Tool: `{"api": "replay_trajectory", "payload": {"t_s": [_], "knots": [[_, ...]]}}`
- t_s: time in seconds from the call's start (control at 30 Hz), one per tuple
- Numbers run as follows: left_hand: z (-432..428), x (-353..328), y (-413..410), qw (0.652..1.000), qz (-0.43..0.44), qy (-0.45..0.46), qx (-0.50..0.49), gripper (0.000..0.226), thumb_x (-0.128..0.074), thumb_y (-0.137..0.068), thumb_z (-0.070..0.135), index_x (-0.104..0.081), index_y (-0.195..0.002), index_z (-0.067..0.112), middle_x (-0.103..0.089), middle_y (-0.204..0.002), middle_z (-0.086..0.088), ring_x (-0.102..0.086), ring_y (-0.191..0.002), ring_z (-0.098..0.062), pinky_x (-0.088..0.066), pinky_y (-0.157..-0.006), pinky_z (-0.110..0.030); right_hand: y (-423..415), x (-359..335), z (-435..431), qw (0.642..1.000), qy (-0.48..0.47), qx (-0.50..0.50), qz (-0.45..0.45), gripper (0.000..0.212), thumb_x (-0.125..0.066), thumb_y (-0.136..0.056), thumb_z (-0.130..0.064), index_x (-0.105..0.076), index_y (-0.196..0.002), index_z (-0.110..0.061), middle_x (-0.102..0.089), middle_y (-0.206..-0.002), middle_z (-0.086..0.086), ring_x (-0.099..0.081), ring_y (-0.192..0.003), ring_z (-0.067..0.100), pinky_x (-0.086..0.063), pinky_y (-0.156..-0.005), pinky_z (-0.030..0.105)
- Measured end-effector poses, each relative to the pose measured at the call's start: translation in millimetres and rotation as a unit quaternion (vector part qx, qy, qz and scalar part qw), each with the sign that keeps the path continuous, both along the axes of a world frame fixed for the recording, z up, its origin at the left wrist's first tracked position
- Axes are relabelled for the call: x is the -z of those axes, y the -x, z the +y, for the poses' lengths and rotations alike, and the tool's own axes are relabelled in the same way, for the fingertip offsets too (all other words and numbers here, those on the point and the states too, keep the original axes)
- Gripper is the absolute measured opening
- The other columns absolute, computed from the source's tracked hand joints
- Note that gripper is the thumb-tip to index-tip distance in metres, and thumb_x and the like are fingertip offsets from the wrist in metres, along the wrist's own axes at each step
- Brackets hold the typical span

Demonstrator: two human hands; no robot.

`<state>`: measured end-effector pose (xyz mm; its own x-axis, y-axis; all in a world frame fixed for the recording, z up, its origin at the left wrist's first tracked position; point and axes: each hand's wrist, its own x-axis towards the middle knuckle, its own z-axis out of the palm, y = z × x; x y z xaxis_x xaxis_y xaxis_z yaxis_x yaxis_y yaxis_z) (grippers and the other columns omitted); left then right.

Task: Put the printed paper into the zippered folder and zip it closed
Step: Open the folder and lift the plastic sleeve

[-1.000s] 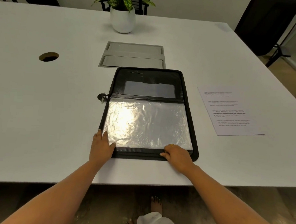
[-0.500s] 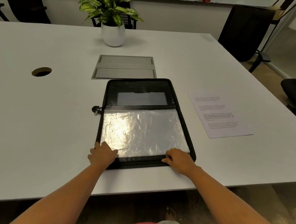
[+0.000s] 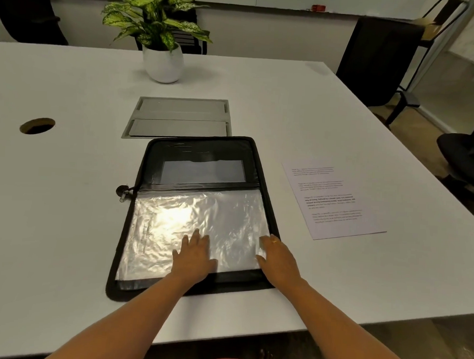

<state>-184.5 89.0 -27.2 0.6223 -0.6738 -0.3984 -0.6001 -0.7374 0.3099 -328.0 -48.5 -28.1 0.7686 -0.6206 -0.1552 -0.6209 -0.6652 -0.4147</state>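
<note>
The black zippered folder [image 3: 260, 180] lies open on the white table [image 3: 63, 225], with a shiny clear plastic sleeve [image 3: 173, 222] filling its near half. Its zip pull [image 3: 122, 192] sticks out at the left of the spine. The printed paper [image 3: 331, 200] lies flat on the table just right of the folder. My left hand [image 3: 193, 255] rests flat on the sleeve with straight fingers. My right hand [image 3: 277, 257] lies at the sleeve's near right corner, its fingertips on the plastic edge; whether it pinches the edge is unclear.
A potted plant [image 3: 162, 38] in a white pot stands at the far middle. A grey cable hatch [image 3: 178, 118] sits just beyond the folder, and a round cable hole [image 3: 37, 125] is at the left. Black chairs [image 3: 379, 57] stand past the table's right side.
My left hand slid from the folder's near left corner rightward onto the middle of the sleeve. My right hand moved a little up the right corner. The view has tilted up.
</note>
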Motion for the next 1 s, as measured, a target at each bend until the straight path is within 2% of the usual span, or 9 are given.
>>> {"api": "replay_trajectory", "payload": {"t_s": [0.1, 0.17, 0.23, 0.33, 0.57, 0.67, 0.77, 0.9, 1.0], "knots": [[-7.7, 0.4, 9.3, 0.999, -0.012, -0.041, 0.011, 0.066, -0.048, -0.091, 0.043, -0.016, -0.146, 0.024, 0.001, -0.158, -0.002, 0.003, -0.144, -0.033, -0.018, -0.109, -0.062, -4.1, 1.1, -0.9, 1.0, 0.003, -0.005, -0.009, 0.046, -0.048, -0.095, -0.022, -0.039, -0.139, -0.016, -0.04, -0.146, 0.01, -0.039, -0.133, 0.022, -0.033, -0.108, 0.027], [-9.6, 1.7, 13.1, 0.998, -0.017, -0.053, 0.01, 0.068, -0.046, -0.091, 0.045, -0.012, -0.147, 0.027, 0.002, -0.158, -0.002, 0.005, -0.144, -0.034, -0.017, -0.108, -0.064, -7.2, -0.1, -0.8, 0.999, -0.018, -0.004, -0.029, 0.041, -0.048, -0.094, -0.016, -0.044, -0.135, -0.015, -0.052, -0.134, 0.01, -0.05, -0.121, 0.021, -0.04, -0.099, 0.024], [-9.1, 2.9, 14.1, 0.998, -0.027, -0.056, 0.012, 0.068, -0.046, -0.092, 0.046, -0.011, -0.147, 0.028, 0.002, -0.158, -0.002, 0.004, -0.144, -0.034, -0.018, -0.107, -0.065, -11.6, -1.6, 0.1, 0.995, -0.07, 0.032, -0.067, 0.039, -0.05, -0.092, -0.009, -0.049, -0.131, -0.013, -0.058, -0.123, 0.009, -0.056, -0.111, 0.02, -0.042, -0.088, 0.018], [-7.3, 3.6, 14.0, 0.998, -0.033, -0.058, 0.015, 0.068, -0.045, -0.092, 0.046, -0.011, -0.147, 0.028, 0.001, -0.157, -0.002, 0.004, -0.144, -0.033, -0.018, -0.107, -0.065, -20.9, -4.5, -3.8, 0.974, -0.151, 0.133, -0.102, 0.042, -0.062, -0.085, -0.006, -0.052, -0.125, -0.009, -0.057, -0.123, 0.011, -0.057, -0.11, 0.021, -0.04, -0.083, 0.016], [-4.7, 2.6, 15.5, 0.999, -0.022, -0.049, 0.01, 0.069, -0.046, -0.092, 0.045, -0.01, -0.148, 0.027, 0.003, -0.158, -0.003, 0.006, -0.145, -0.033, -0.016, -0.108, -0.065, -30.5, -16.3, -25.0, 0.94, -0.261, 0.22, -0.006, 0.055, -0.074, -0.077, -0.022, -0.047, -0.122, -0.005, -0.06, -0.121, 0.013, -0.06, -0.108, 0.025, -0.047, -0.089, 0.03], [-4.7, 1.5, 15.9, 0.998, -0.024, -0.051, 0.011, 0.069, -0.046, -0.092, 0.045, -0.011, -0.148, 0.027, 0.002, -0.158, -0.002, 0.005, -0.145, -0.032, -0.017, -0.108, -0.065, -27.9, -16.4, -29.9, 0.922, -0.298, 0.244, -0.042, 0.056, -0.075, -0.076, -0.023, -0.048, -0.122, -0.005, -0.06, -0.12, 0.013, -0.062, -0.096, 0.022, -0.047, -0.086, 0.03], [-5.6, -0.1, 16.2, 0.998, -0.027, -0.056, 0.012, 0.069, -0.046, -0.092, 0.045, -0.01, -0.148, 0.027, 0.001, -0.158, -0.002, 0.004, -0.145, -0.032, -0.018, -0.108, -0.064, -22.4, -14.6, -35.8, 0.907, -0.315, 0.264, -0.087, 0.039, -0.074, -0.078, -0.019, -0.059, -0.11, -0.005, -0.065, -0.112, 0.014, -0.059, -0.085, 0.019, -0.05, -0.084, 0.031], [-7.6, -1.1, 18.1, 0.998, -0.034, -0.058, 0.003, 0.067, -0.047, -0.091, 0.045, -0.015, -0.147, 0.026, -0.003, -0.157, -0.002, -0.001, -0.145, -0.031, -0.022, -0.107, -0.063, -12.3, -21.2, -43.6, 0.896, -0.366, 0.242, -0.071, 0.023, -0.068, -0.082, -0.011, -0.066, -0.102, 0.002, -0.067, -0.092, 0.012, -0.057, -0.067, 0.012, -0.046, -0.059, 0.018], [-12.9, -1.1, 20.8, 0.998, -0.038, -0.043, -0.025, 0.055, -0.049, -0.089, 0.043, -0.032, -0.137, 0.02, -0.02, -0.151, -0.004, -0.018, -0.139, -0.031, -0.038, -0.101, -0.054, -6.0, -25.9, -50.4, 0.885, -0.412, 0.214, -0.042, 0.022, -0.066, -0.085, -0.014, -0.065, -0.101, 0.002, -0.064, -0.075, 0.003, -0.054, -0.058, 0.006, -0.04, -0.051, 0.014]]}}
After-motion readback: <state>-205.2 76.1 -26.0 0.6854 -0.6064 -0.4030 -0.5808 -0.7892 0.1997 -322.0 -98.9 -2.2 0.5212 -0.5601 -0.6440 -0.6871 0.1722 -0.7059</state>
